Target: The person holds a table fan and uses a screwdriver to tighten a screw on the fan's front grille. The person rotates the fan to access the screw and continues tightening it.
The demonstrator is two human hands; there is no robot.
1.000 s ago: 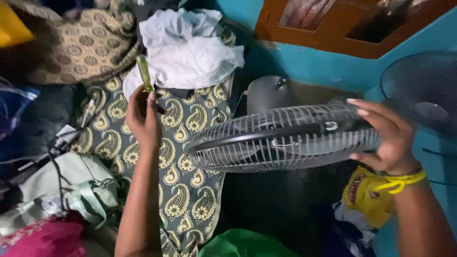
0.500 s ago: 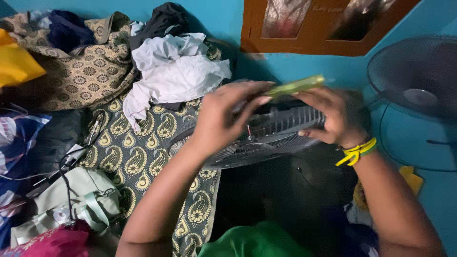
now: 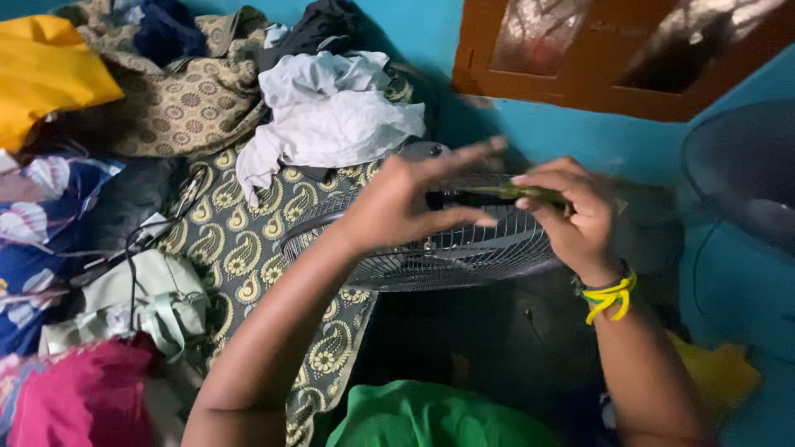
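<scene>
Standing over the wire fan guard (image 3: 431,248), the person has both hands raised above it, close together. The right hand (image 3: 571,219) is curled, its fingers (image 3: 546,184) closed around a thin green tool (image 3: 517,194) that lies nearly level; it looks like a screwdriver handle, but the blur does not let me be sure. The left hand (image 3: 402,207) is spread open, fingers long and apart, its palm turned toward the tool's dark end. I cannot tell if it touches the tool or only comes near it. On the right wrist sits a yellow thread band (image 3: 609,295).

The fan guard is round, made of thin grey metal wires, and it rests flat under both hands, with one edge on a patterned cloth (image 3: 248,248) of dark green with yellow paisley shapes. Behind the guard, a crumpled white cloth (image 3: 331,116) lies in a soft heap against the blue wall (image 3: 538,132). To the left of the guard there is a pale green bag (image 3: 141,302) with straps, and beyond it a pink cloth (image 3: 79,393) and a yellow cloth (image 3: 45,70). To the right of the guard stands a second fan (image 3: 741,174), dark and round. Near the front of the guard is a green fabric (image 3: 431,414), smooth.
</scene>
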